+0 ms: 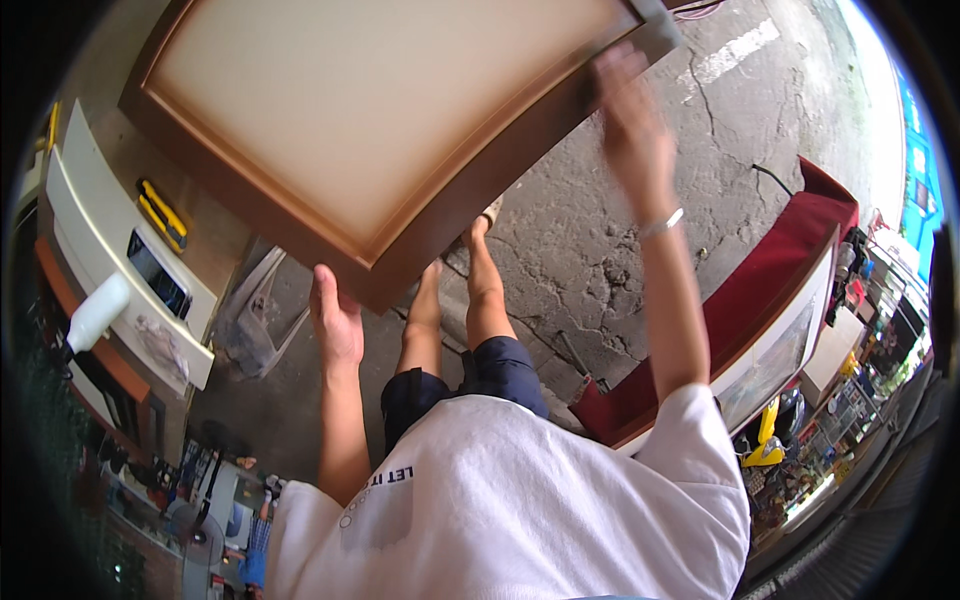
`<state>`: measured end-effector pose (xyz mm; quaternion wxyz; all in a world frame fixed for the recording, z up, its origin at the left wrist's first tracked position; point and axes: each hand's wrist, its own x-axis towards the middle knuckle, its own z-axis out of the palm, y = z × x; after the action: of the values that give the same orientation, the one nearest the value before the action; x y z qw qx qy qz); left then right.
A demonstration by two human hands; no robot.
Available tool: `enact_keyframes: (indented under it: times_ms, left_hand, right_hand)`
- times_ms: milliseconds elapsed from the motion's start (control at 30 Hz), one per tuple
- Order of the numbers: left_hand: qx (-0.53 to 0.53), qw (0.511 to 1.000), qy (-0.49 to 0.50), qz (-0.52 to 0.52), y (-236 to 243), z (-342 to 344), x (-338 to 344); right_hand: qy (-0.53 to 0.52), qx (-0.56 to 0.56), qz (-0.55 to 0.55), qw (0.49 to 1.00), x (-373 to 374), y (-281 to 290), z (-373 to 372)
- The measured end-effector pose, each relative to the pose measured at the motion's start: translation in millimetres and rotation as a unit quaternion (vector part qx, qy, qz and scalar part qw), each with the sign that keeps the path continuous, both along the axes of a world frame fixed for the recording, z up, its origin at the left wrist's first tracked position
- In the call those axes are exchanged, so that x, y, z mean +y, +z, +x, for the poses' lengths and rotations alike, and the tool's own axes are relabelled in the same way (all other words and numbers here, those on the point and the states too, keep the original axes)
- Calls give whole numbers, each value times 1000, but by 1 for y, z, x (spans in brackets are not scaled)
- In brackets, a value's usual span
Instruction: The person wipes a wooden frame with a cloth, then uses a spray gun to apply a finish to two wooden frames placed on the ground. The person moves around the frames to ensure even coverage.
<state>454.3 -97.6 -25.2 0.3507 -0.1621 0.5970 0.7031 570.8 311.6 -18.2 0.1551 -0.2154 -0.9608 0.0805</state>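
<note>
A large framed panel (380, 110), with a cream middle and a brown wooden border, fills the upper part of the view, tilted in front of me. My left hand (340, 325) is at its near corner, thumb up along the outside, the other fingers partly hidden behind the frame. Against the right side of the border is my right hand (635, 130), its fingers smeared by motion. The panel itself looks sharp. A greyish patch marks its far right corner; I cannot make out what it is.
On the left bench lie a yellow and black utility knife (162, 215), a phone (158, 272) and a white bottle (98, 310). A plastic bag (255, 320) is beside it. To the right stand a dark red padded piece (760, 260) and a framed picture (775, 360). Concrete ground (580, 240) is cracked.
</note>
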Motion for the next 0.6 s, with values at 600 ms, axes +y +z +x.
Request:
enact_keyframes:
  times_ms: [600]
  left_hand:
    - [-7,997,-50,53,6,-8,7]
  right_hand:
    - [-91,49,-29,994,-151,-1,-21]
